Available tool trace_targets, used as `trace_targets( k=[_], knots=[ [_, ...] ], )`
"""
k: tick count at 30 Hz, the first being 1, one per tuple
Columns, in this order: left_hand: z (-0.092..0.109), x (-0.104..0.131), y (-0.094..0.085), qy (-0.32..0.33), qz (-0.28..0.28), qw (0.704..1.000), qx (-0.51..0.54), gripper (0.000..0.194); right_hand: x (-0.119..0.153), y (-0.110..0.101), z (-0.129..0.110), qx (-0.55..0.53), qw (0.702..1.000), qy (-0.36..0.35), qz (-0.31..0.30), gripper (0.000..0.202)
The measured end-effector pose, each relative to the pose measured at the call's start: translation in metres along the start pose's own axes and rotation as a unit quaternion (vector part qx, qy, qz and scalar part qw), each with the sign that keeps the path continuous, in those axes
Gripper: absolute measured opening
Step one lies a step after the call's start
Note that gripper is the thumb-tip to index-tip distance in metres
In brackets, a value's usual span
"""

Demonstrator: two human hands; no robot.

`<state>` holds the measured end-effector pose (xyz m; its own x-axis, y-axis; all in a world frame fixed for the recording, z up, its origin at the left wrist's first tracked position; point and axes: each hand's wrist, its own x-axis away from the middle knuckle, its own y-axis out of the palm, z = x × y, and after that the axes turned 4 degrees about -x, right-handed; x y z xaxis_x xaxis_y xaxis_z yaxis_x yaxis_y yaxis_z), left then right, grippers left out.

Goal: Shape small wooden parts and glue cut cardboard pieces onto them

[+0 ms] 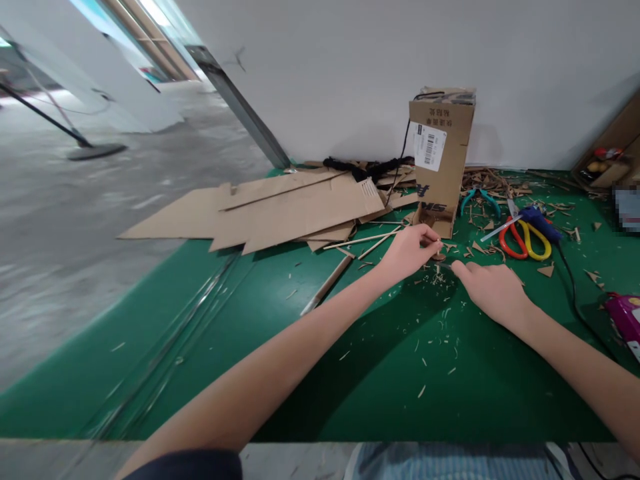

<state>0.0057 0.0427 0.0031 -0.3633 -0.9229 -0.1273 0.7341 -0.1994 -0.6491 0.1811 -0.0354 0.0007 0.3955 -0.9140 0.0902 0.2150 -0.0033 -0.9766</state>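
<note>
In the head view, my left hand (413, 252) is closed, its thumb and fingertips pinching a small light piece just in front of the tall cardboard box (443, 150). A small round brown piece (439, 256) shows under those fingertips. To the right, my right hand (493, 290) is wrapped round a knife whose handle is hidden in the palm; its thin blade (444, 266) points left towards the left fingertips. Pale shavings (440, 279) lie on the green table (370, 360) below the blade. Thin wooden sticks (363, 239) lie left of my left hand.
Flat cardboard sheets (295, 207) cover the table's back left, with a brown strip (327, 285) before them. At right lie teal pliers (480, 195), red-and-yellow scissors (533, 241), a blue glue gun (540, 223) with its cable, and a purple object (625, 320). A white wall rises behind.
</note>
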Motion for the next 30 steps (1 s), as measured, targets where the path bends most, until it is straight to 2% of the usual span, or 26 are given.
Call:
trace_targets(
  k=[7, 14, 20, 30],
  knots=[
    [-0.0013, 0.0008, -0.0019, -0.003, -0.004, 1.0, -0.005, 0.007, -0.0012, -0.003, -0.0017, -0.008, 0.999, -0.031, -0.022, 0.031],
    [0.0011, 0.0002, -0.0023, -0.016, -0.016, 1.0, 0.0, 0.007, 0.0011, 0.0006, 0.0033, 0.004, 1.0, 0.005, 0.024, 0.03],
    [0.0007, -0.0008, 0.0001, -0.022, -0.015, 0.999, 0.026, 0.006, -0.0029, 0.0019, 0.0053, 0.017, 0.999, -0.006, 0.034, 0.033],
    [0.0051, 0.0024, -0.0034, -0.009, -0.028, 1.0, 0.01, 0.008, 0.0007, -0.0016, 0.0023, 0.003, 0.999, -0.04, -0.014, 0.028]
  ],
)
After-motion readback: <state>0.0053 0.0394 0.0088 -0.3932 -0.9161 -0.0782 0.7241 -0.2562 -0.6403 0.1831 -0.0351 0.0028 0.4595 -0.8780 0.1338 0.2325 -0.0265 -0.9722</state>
